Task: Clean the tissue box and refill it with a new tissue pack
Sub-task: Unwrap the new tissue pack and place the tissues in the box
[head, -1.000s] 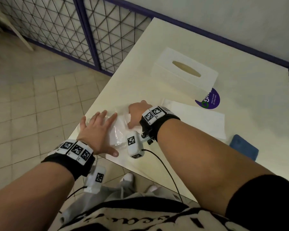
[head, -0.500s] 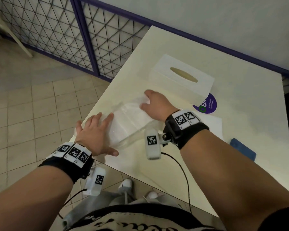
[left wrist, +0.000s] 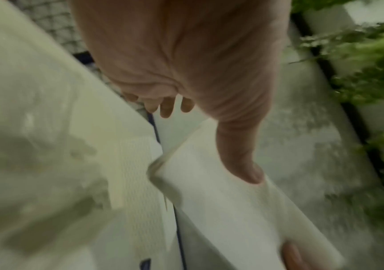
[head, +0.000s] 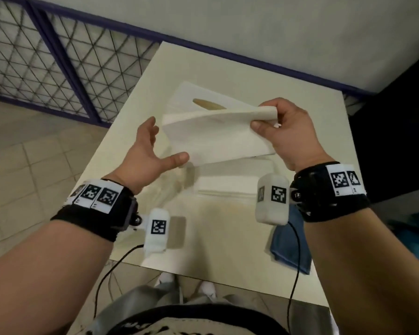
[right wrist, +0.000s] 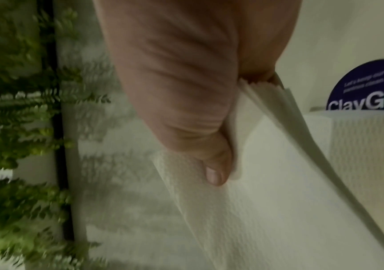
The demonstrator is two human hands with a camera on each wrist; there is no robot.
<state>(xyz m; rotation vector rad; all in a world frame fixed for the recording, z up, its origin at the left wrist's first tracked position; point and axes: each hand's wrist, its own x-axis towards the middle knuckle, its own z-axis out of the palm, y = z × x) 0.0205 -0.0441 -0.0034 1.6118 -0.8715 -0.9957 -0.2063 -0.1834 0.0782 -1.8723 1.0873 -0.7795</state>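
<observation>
My right hand (head: 264, 118) pinches the right end of a white tissue stack (head: 215, 136) and holds it raised above the table, thumb on top (right wrist: 216, 169). My left hand (head: 163, 142) is open with fingers spread beside the stack's left end; its thumb tip (left wrist: 248, 173) touches the stack (left wrist: 232, 210) at the near corner. The white tissue box (head: 186, 93) with its oval slot stands on the table behind the lifted stack and is partly hidden by it.
A second flat pile of tissues (head: 228, 187) lies on the cream table (head: 228, 68) under the raised stack. Crumpled clear wrapper (head: 174, 187) lies left of it. A blue cloth (head: 290, 247) sits near the front right edge. A purple round sticker (right wrist: 371, 87) shows behind the pile.
Both hands have left the clear wrapper at the table's front left corner. My right hand now holds a tissue stack lifted off the table, and my left hand has risen beside it.
</observation>
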